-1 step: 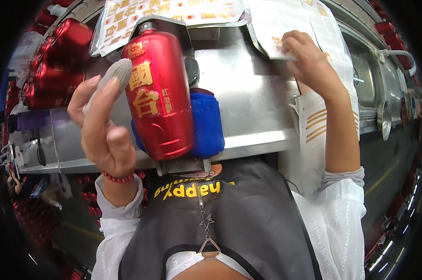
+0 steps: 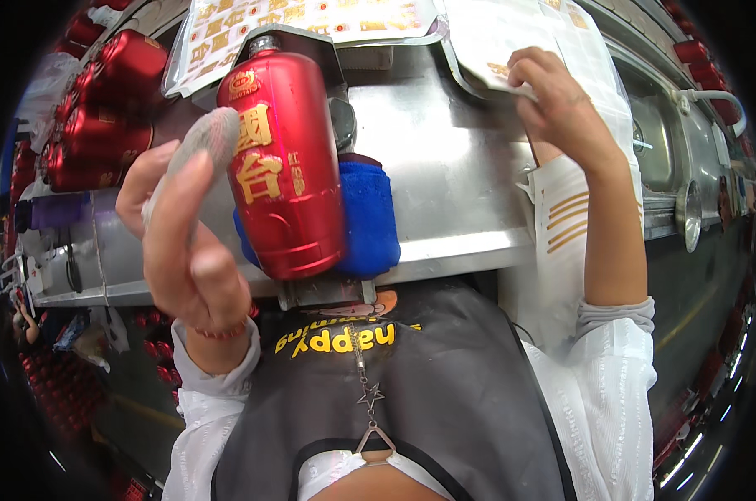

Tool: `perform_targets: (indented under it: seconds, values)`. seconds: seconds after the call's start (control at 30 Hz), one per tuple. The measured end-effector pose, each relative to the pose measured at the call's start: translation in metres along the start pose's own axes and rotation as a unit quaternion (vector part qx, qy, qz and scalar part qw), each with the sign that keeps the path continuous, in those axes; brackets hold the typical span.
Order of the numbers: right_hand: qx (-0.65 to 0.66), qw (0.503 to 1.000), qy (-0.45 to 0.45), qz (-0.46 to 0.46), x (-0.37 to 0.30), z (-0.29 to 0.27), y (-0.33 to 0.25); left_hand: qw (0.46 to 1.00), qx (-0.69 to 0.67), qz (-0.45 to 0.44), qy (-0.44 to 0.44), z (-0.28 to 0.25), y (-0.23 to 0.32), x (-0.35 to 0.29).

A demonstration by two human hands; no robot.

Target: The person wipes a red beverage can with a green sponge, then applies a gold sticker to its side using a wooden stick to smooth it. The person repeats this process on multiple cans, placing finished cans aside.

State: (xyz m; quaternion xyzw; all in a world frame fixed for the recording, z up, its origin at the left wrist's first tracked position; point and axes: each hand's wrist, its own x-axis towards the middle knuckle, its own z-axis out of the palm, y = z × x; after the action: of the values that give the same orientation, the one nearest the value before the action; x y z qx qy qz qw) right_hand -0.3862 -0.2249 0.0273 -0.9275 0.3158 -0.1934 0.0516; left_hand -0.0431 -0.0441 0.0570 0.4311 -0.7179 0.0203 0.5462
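Note:
A red bottle with gold raised characters lies tilted on a metal holder, its neck pointing away from me. Blue cloth padding sits under its near end. My left hand is at the bottle's left side, fingers stretched out and thumb apart; a grey fabric cover on the fingers meets or nearly meets the gold characters. To the right, my right hand pinches the near edge of a white sticker sheet with a little gold on it. The fingertips are partly hidden.
A tray of gold stickers stands at the back. More red bottles are grouped on the left. At the right are a metal sink and a white hose. The metal bench's front edge runs before my apron.
The left hand has shifted slightly toward me. The bottle appears a little higher in view. At the sheet's edge, my right hand has moved slightly right, with the sheet's corner blurred.

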Motion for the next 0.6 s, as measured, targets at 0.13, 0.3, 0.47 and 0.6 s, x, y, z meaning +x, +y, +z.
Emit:
perform_targets:
  seconds: [0.13,0.3,0.47,0.6]
  values:
    - [0.077,0.996,-0.002,0.054,0.010,-0.008,0.026,0.955,-0.217,-0.103,-0.172,0.028,0.064,0.016]
    - [0.181,0.972,-0.108,0.099,0.014,-0.013,0.045,0.635,-0.537,-0.546,-0.100,0.139,0.079,0.008]
    - [0.205,0.955,-0.198,0.080,0.019,-0.023,0.035,0.567,-0.564,-0.598,0.057,0.217,0.071,0.014]
    - [0.187,0.951,-0.246,0.016,0.024,-0.026,0.035,0.576,-0.553,-0.599,0.059,0.239,0.043,0.008]
